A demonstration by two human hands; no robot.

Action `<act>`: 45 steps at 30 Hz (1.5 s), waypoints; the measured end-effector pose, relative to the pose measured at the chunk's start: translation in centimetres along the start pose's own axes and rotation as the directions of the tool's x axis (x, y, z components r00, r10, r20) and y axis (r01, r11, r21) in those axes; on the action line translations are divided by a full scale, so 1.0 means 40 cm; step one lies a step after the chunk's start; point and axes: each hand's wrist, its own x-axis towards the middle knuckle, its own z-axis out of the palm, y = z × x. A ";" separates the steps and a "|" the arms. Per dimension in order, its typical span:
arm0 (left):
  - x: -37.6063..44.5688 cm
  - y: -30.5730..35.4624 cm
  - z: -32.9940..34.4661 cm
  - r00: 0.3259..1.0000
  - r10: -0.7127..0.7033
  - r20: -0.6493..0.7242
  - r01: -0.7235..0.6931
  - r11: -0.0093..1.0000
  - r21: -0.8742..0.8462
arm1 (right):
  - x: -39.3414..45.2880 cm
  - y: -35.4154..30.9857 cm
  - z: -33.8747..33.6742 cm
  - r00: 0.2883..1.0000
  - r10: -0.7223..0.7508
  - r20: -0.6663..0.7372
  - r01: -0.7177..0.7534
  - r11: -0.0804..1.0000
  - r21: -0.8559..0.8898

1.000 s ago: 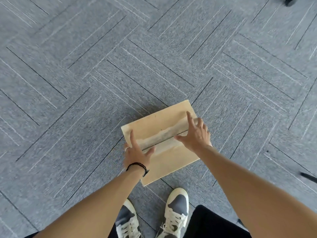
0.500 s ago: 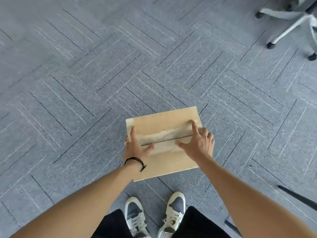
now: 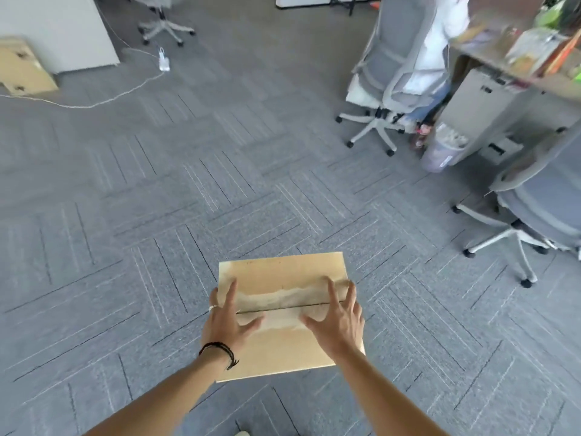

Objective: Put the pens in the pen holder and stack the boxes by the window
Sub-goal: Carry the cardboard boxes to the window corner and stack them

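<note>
Box (image 3: 284, 272) rotated square, seam now running left-right.

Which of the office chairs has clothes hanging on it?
The grey chair in the middle, pulled up beside the desk, with a white garment draped over its back. The chair at the right edge and the far chair have none.

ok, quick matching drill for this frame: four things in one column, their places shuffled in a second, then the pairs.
Things
1. tan cardboard box with a taped seam
2. flat cardboard sheet with cut-out holes
3. grey mesh office chair draped with white cloth
4. black cord bracelet

Places
A. far left, by the white cabinet
B. on the left wrist
C. between both hands
D. upper right, beside the desk

Pairs: 1-C, 2-A, 3-D, 4-B
</note>
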 end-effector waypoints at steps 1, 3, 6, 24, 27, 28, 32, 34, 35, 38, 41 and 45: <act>-0.022 0.006 -0.046 1.000 0.008 -0.029 -0.008 1.000 0.000 | -0.013 -0.035 -0.029 0.999 -0.039 -0.009 0.039 0.999 -0.012; -0.062 0.009 -0.129 0.997 0.014 -0.082 -0.016 0.999 -0.034 | -0.034 -0.102 -0.082 0.993 -0.117 -0.016 0.116 0.992 -0.048; -0.103 -0.007 -0.226 0.992 -0.055 -0.112 0.044 0.995 -0.092 | -0.052 -0.200 -0.129 0.975 -0.221 -0.008 0.220 0.971 -0.095; -0.649 -0.421 -0.786 0.503 -0.691 -0.519 0.636 0.703 -0.319 | -0.437 -1.033 0.038 0.464 -0.832 0.303 0.879 0.474 -0.046; -0.776 -0.532 -0.855 0.417 -0.741 -0.527 0.676 0.640 -0.365 | -0.584 -1.149 0.101 0.363 -0.867 0.342 0.927 0.374 -0.036; -0.818 -0.573 -0.878 0.389 -0.754 -0.528 0.686 0.620 -0.380 | -0.636 -1.186 0.124 0.334 -0.877 0.345 0.939 0.342 -0.040; -0.975 -0.748 -0.976 0.330 -0.778 -0.534 0.699 0.582 -0.416 | -0.843 -1.329 0.227 0.264 -0.895 0.359 0.962 0.273 -0.028; -1.050 -0.833 -1.032 0.310 -0.780 -0.543 0.700 0.574 -0.425 | -0.945 -1.398 0.280 0.248 -0.899 0.360 0.967 0.254 -0.031; -1.089 -0.873 -1.058 0.293 -0.787 -0.543 0.703 0.562 -0.435 | -0.993 -1.429 0.308 0.239 -0.899 0.368 0.969 0.246 -0.029; -1.202 -0.990 -1.124 0.238 -0.812 -0.533 0.728 0.513 -0.456 | -1.142 -1.522 0.386 0.197 -0.895 0.400 0.977 0.213 -0.005; -1.299 -1.112 -1.175 0.180 -0.840 -0.513 0.729 0.463 -0.503 | -1.282 -1.612 0.455 0.139 -0.897 0.420 0.988 0.156 0.007; -1.403 -1.252 -1.228 0.102 -0.865 -0.491 0.709 0.409 -0.574 | -1.431 -1.731 0.554 0.051 -0.884 0.465 0.997 0.075 0.035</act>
